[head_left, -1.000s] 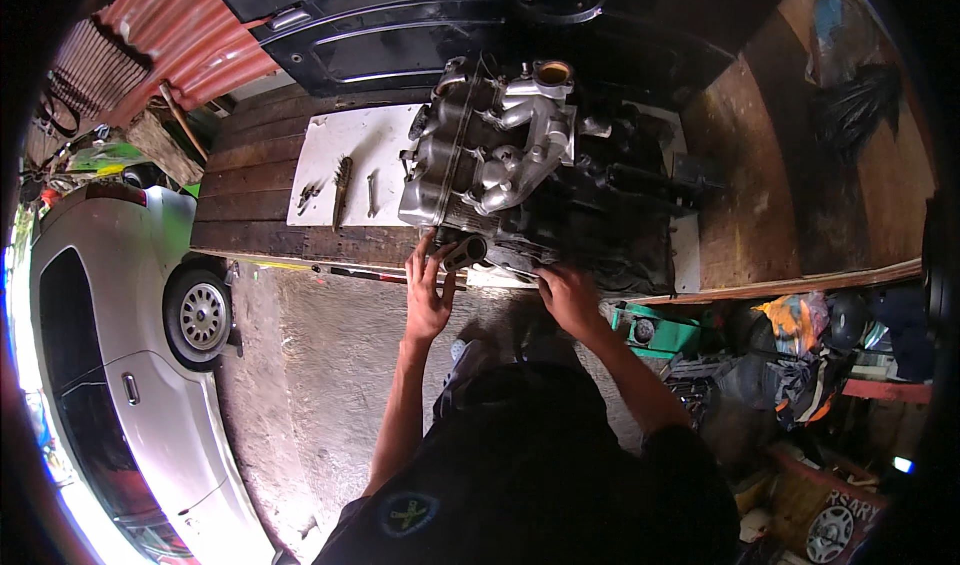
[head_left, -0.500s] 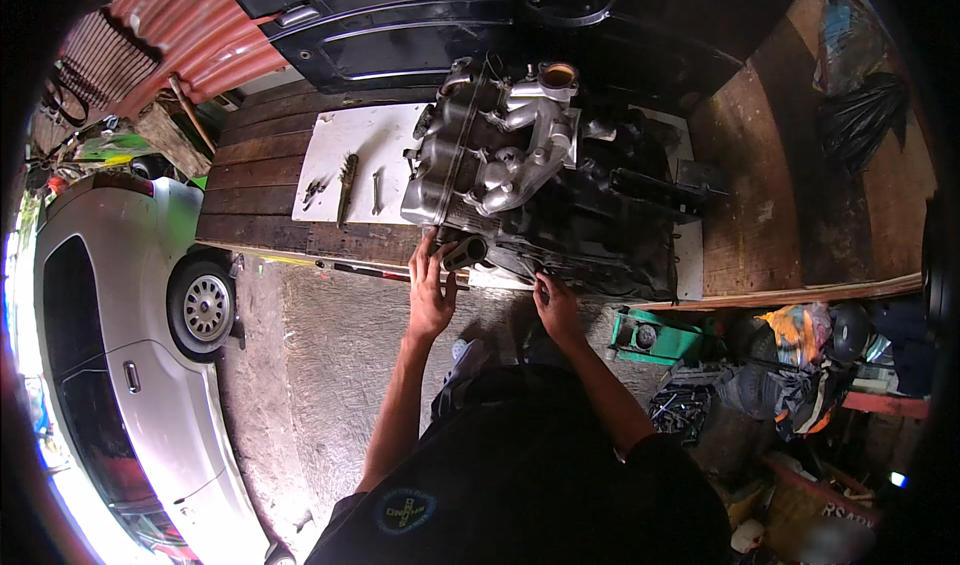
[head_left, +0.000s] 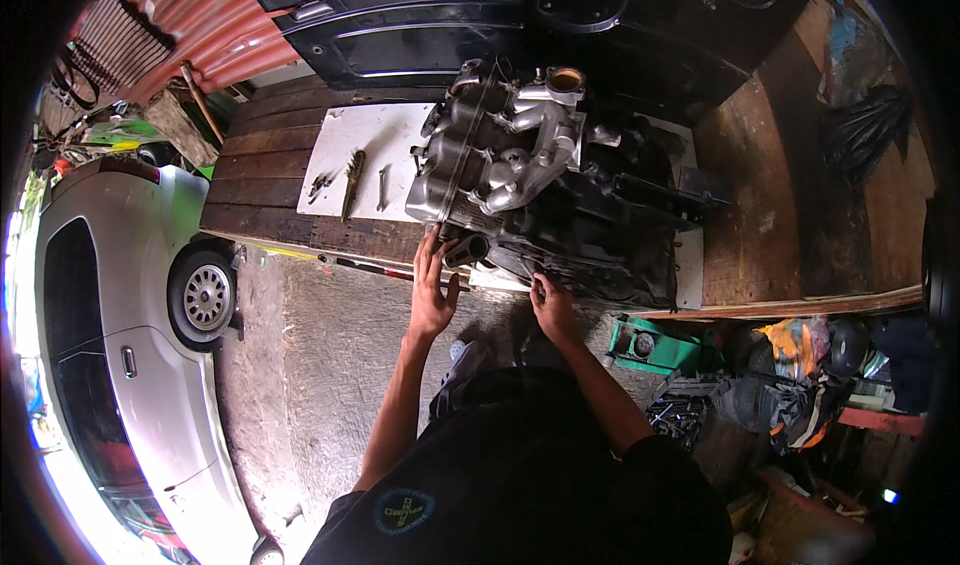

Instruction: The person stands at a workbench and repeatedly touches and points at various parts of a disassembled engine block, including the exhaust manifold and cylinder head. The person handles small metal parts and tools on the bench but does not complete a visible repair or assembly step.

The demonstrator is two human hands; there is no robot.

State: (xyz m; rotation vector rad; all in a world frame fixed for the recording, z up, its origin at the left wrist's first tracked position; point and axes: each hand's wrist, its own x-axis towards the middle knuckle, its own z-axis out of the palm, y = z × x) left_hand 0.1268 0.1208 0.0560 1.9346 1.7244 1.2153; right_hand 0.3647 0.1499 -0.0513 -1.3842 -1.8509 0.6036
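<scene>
A metal engine [head_left: 545, 160] with silver intake pipes and a dark front side lies across the workbench in front of me. My left hand [head_left: 431, 290] is at its near left corner, fingers stretched and apart, fingertips touching the engine's edge beside a dark round pipe end [head_left: 466, 253]. At the engine's near lower edge is my right hand [head_left: 553, 308], its fingers bent and drawn together against the dark front parts; whatever is between them is too small to make out.
On a white board [head_left: 345, 133] to the left lie a wrench [head_left: 382, 189], a dirty brush [head_left: 353, 183] and small dark parts [head_left: 320, 186]. The wooden bench [head_left: 255, 180] ends just before me. A green floor jack [head_left: 655, 345] stands below right; a silver car [head_left: 150, 365] is left.
The whole view has shifted slightly, with the bench and board appearing a little further right. Both hands stay at nearly the same spots on the engine.
</scene>
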